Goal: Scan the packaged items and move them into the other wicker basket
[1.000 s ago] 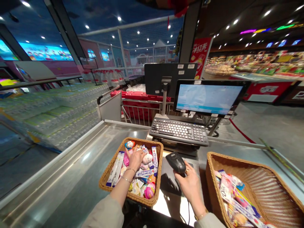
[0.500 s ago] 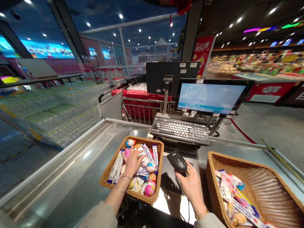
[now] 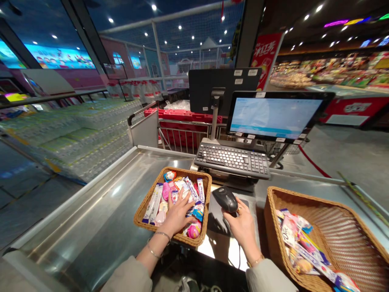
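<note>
My left hand [image 3: 180,211] lies over the left wicker basket [image 3: 138,215], fingers spread across the wrapped sweets in it. Among these are long white-and-purple sticks [image 3: 153,200], a pink round-topped piece [image 3: 194,230] and a blue-wrapped piece [image 3: 198,211] beside my fingers. Whatever is under the palm is hidden. My right hand [image 3: 244,223] is wrapped round a black barcode scanner [image 3: 225,198], held up between the two baskets with its cable hanging down. To the right, a second wicker basket [image 3: 343,227] holds more wrapped sweets, including a white-and-pink Dove pack [image 3: 288,230].
Behind the baskets stand a black keyboard [image 3: 232,158], a lit screen [image 3: 273,117] and a second monitor [image 3: 223,89] seen from behind. The metal counter [image 3: 100,219] has a raised edge. A cart with red crates [image 3: 182,115] is beyond it.
My left hand has shifted right and down within the left basket, uncovering pink pieces near its middle. The sweets are rearranged. My right hand still holds the scanner in about the same place.
</note>
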Demonstrator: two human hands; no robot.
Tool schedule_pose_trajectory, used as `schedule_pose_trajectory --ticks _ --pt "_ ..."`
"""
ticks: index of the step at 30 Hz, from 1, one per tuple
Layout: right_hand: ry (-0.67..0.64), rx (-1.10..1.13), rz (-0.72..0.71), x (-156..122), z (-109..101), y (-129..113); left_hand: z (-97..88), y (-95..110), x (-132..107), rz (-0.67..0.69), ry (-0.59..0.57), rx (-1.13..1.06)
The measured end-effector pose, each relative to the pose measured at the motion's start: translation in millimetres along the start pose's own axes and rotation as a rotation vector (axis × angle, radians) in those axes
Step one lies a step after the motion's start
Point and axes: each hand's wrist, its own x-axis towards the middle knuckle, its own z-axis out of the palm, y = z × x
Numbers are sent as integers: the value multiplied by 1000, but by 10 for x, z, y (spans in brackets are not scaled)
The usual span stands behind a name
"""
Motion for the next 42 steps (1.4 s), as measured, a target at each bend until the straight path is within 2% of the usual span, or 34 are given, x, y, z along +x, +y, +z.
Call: schedule_pose_trajectory --ticks 8,14,20,24,28,31,34,37,42 --pt "56 34 2 -48 -64 18 -136 217 364 298 -163 70" --pt "70 41 61 -78 -167 14 -45 177 474 353 -181 69" --pt "96 57 38 -83 -221 43 -27 74 427 192 -163 -79" --pt "92 42 28 -77 -212 40 -57 -28 367 -36 -127 -233" --pt "71 18 13 -68 -188 -5 -120 -173 364 -239 -26 -507" --pt "42 -3 -57 -67 -163 -55 -147 -265 377 -294 22 -696" --pt "-1 -38 -168 -69 -138 -110 -143 -339 384 -321 34 -783" --pt "-29 -86 -276 -78 -122 -162 -118 -402 396 -321 68 -858" --pt "-85 -169 -373 -102 -134 -232 -76 -443 462 -327 108 -1129"
